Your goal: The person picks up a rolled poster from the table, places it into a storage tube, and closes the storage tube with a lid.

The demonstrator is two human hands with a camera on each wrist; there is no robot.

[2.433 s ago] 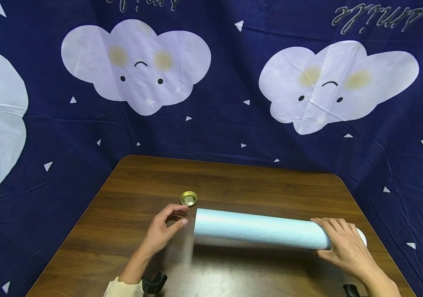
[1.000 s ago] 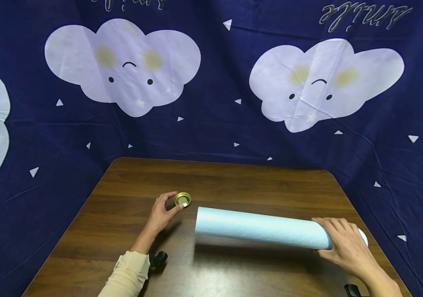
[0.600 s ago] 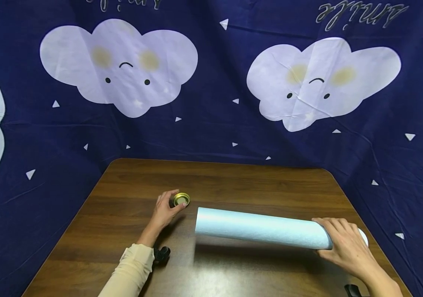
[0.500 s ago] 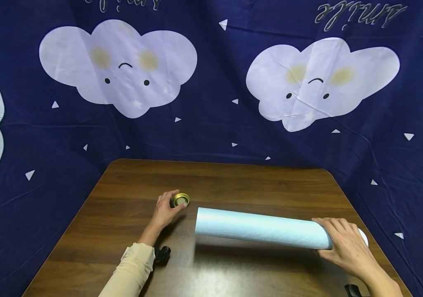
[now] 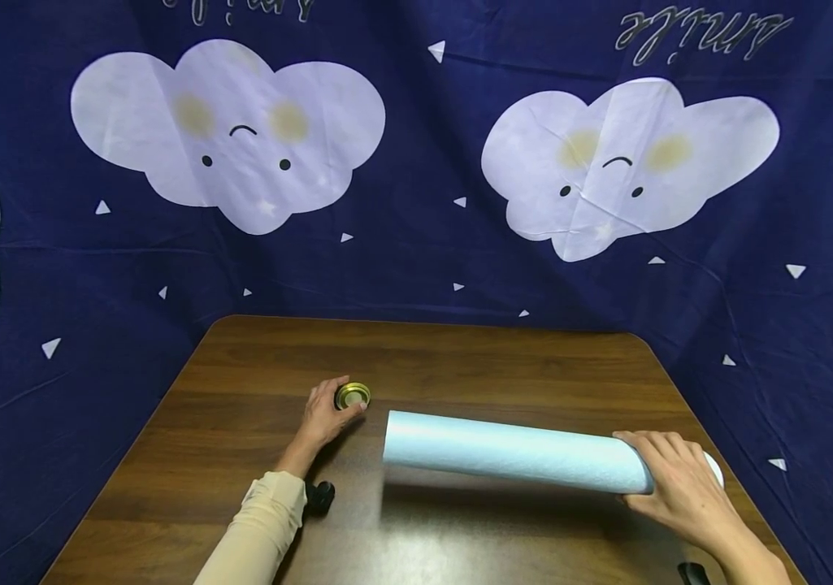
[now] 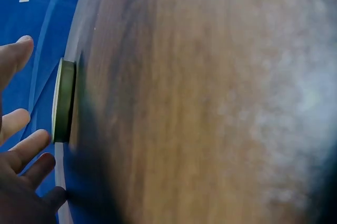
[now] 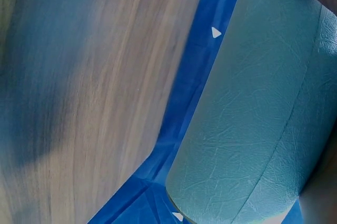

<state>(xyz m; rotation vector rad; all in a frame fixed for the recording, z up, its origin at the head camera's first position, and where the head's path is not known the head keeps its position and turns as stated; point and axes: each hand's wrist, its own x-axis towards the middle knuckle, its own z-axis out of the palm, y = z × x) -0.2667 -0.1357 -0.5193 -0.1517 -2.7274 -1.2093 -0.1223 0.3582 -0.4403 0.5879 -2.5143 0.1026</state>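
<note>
A small round gold metal lid [image 5: 353, 396] lies on the table with its hollow side up. My left hand [image 5: 324, 416] is spread around it, thumb near its right edge and fingers at its far left. In the left wrist view a gap shows between the thumb [image 6: 23, 50] and the lid [image 6: 64, 100], with a fingertip close to its lower edge. My right hand [image 5: 675, 479] grips a long light-blue tube [image 5: 511, 448] near its right, white end. The tube lies crosswise over the table, casting a shadow below; its creased surface and seam show in the right wrist view.
The brown wooden table [image 5: 460, 357] has rounded far corners. Behind it hangs a dark blue cloth [image 5: 423, 268] printed with clouds and small white triangles. A black wrist-camera mount [image 5: 319, 497] sits by my left wrist.
My left hand has moved left and away from me, from beside the tube's left end to around the lid. My right hand and the tube have stayed put; the head view has shifted slightly.
</note>
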